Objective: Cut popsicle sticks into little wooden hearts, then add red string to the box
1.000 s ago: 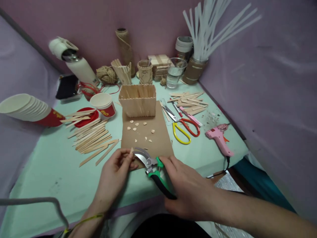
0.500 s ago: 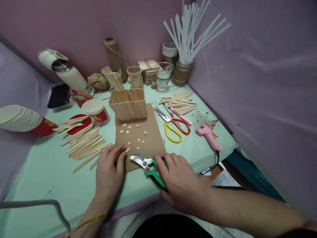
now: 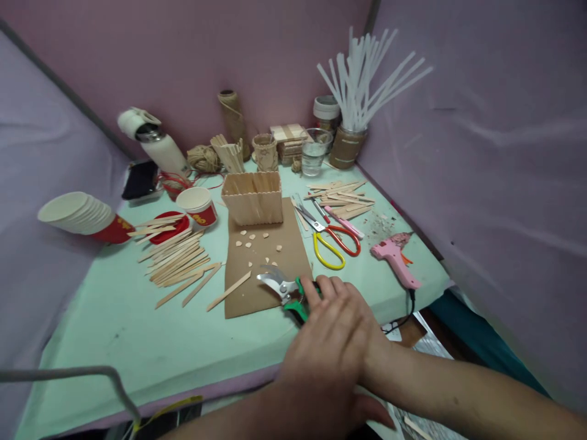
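Green-handled pruning shears (image 3: 294, 308) are in my right hand (image 3: 362, 305), their curved blades apart over the brown board (image 3: 238, 269). Across the back of that hand lies my left hand (image 3: 323, 345), fingers stretched forward and thumb spread out below. One wooden stick (image 3: 229, 291) rests diagonally over the board's left edge. Small cut wooden pieces (image 3: 248, 245) are scattered on the board. At its far end stands a rectangular box of wooden sticks (image 3: 254, 208).
Scissors (image 3: 329, 227) and a pink glue gun (image 3: 395, 260) lie to the right. Loose sticks (image 3: 178, 260), a paper cup (image 3: 198, 208) and stacked cups (image 3: 110, 226) are on the left. A glass of water (image 3: 313, 156) and a jar of white sticks (image 3: 348, 146) stand behind.
My left hand has left the stick at the board's left side and moved right onto my right hand. The shears stay in my right hand. The view has shifted.
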Action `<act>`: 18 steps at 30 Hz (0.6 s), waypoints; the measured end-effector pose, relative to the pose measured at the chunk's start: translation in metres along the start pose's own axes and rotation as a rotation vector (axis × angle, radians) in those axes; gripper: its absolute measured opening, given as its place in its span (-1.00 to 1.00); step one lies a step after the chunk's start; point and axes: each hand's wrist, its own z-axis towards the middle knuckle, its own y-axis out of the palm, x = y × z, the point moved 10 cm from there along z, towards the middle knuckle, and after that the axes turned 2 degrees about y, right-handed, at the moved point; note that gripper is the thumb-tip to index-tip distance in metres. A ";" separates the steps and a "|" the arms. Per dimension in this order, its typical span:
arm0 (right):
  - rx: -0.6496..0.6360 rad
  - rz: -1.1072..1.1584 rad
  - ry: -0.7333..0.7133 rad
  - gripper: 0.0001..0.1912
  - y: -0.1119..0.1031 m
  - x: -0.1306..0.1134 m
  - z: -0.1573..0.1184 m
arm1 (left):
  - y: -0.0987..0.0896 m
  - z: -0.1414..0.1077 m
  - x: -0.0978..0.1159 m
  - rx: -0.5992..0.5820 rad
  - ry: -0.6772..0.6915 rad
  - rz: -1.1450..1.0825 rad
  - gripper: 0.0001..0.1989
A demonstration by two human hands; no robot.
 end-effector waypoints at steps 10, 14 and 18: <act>0.094 -0.022 -0.034 -0.30 -0.030 0.035 -0.007 | -0.041 0.014 -0.031 0.082 -0.101 0.085 -0.40; 0.169 0.096 0.112 -0.21 -0.048 0.070 -0.010 | -0.110 -0.026 -0.092 0.356 -0.361 0.346 -0.71; 0.147 0.425 0.188 -0.24 -0.039 0.079 -0.003 | -0.120 -0.054 -0.138 0.291 -0.562 0.441 -0.84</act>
